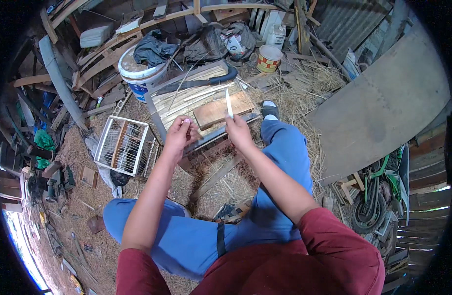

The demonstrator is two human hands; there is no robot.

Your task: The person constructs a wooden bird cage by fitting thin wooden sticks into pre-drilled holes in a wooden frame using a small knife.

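My right hand is closed round the lower end of a knife, its pale blade pointing up and away from me. To its left, my left hand has its fingers curled in, thumb uppermost. Whatever those fingers may hold is too small to make out. Both hands are above the near edge of a low work surface covered with pale wooden strips. A flat brown wooden board lies on the strips, just beyond my hands. Farther back rests a long dark tool with a curved black handle.
A barred wooden cage stands left of the work surface. Behind are a white bucket with black plastic on it and a smaller patterned bucket. A large flat sheet leans at right, near a wheel. Straw and shavings litter the floor.
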